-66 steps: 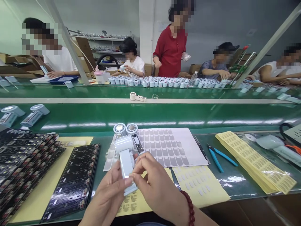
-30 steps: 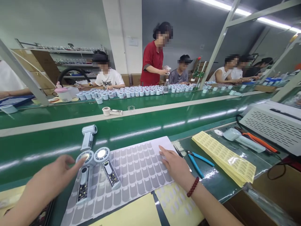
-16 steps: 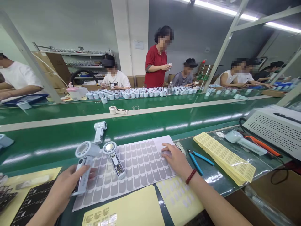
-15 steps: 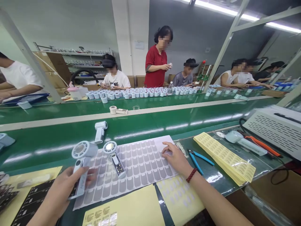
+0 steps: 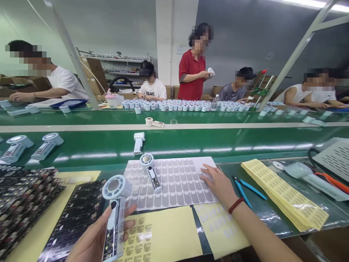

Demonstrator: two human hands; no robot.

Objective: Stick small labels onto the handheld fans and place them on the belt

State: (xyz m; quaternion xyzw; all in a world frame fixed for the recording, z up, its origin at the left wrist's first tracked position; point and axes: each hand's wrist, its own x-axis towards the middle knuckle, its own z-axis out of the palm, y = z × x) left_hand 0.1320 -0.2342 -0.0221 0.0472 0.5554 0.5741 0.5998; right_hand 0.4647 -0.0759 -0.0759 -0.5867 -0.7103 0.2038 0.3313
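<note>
Left hand grips our open fan unit upright, low over the black board tray. Right hand lies flat, holding nothing, fingertips on the grey sticker sheet w/ a 2nd fan unit lying on it. Blue cutters just beside, on the tabletop.

My left hand runs off the bottom edge, its palm hidden behind the fan unit I'm gripping; the unit's lower end is cut off too. The stack of black boards spills past the left edge; the small printing on the yellow label sheet is too fine to read.
</note>
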